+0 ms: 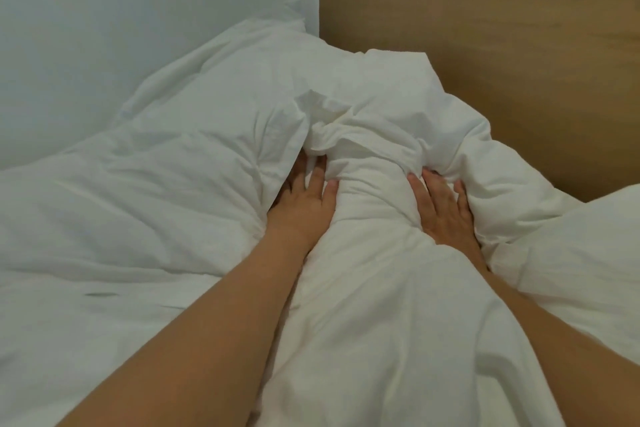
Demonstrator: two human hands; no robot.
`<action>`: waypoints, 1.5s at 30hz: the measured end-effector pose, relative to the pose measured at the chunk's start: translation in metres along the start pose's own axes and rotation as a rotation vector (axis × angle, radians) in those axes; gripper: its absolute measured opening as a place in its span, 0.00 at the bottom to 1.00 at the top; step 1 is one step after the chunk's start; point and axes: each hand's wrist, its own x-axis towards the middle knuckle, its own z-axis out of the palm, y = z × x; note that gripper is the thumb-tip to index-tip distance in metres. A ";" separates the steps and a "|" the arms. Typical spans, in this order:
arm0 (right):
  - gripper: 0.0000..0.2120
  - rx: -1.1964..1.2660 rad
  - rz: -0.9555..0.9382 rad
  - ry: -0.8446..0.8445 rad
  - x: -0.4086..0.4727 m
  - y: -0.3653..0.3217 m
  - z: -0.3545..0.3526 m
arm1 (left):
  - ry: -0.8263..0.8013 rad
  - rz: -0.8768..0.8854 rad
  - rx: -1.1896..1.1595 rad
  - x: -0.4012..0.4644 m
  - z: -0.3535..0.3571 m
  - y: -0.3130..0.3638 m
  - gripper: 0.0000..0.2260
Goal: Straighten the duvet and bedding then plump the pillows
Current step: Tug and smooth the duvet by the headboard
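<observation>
A white duvet (374,288) lies bunched in a thick ridge running from the near edge up the middle of the bed. My left hand (304,198) presses flat against the ridge's left side, fingers straight, fingertips under a fold. On the ridge's right side my right hand (443,204) presses the same way, fingers spread and sunk into the fabric. Behind the hands the duvet rises in a crumpled heap (363,107). A white pillow or padded fold (207,107) leans at the back left against the wall. Whether it is a pillow I cannot tell.
A pale wall (138,28) bounds the bed on the left. A wooden headboard panel (485,28) stands behind the bedding on the right. More white bedding (595,253) lies at the right edge, and wrinkled sheet (86,253) covers the left.
</observation>
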 end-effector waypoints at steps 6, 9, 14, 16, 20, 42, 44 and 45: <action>0.40 0.068 0.022 -0.055 0.004 -0.005 -0.013 | -0.174 0.124 -0.019 -0.109 -0.060 0.039 0.25; 0.39 0.083 0.008 -0.141 -0.005 -0.003 -0.026 | -0.017 0.001 0.295 -0.191 -0.058 0.033 0.27; 0.39 0.073 0.037 -0.310 -0.006 -0.007 -0.064 | -0.158 -0.431 0.220 -0.232 -0.080 0.013 0.28; 0.38 0.017 0.027 -0.461 -0.005 -0.001 -0.075 | -0.248 -0.442 0.182 -0.217 -0.077 0.012 0.28; 0.38 -0.008 -0.007 -0.409 -0.012 -0.004 -0.075 | -0.179 -0.443 -0.114 -0.204 -0.070 0.016 0.33; 0.21 -0.390 -0.116 -0.100 -0.006 0.010 0.004 | 0.256 -0.018 0.312 0.124 -0.288 0.045 0.30; 0.21 -0.375 -0.169 -0.081 -0.006 0.009 0.002 | 0.274 0.031 0.344 0.109 -0.235 0.052 0.30; 0.21 -0.324 -0.158 -0.133 -0.009 0.005 -0.003 | 0.255 0.025 0.297 0.092 -0.205 0.057 0.29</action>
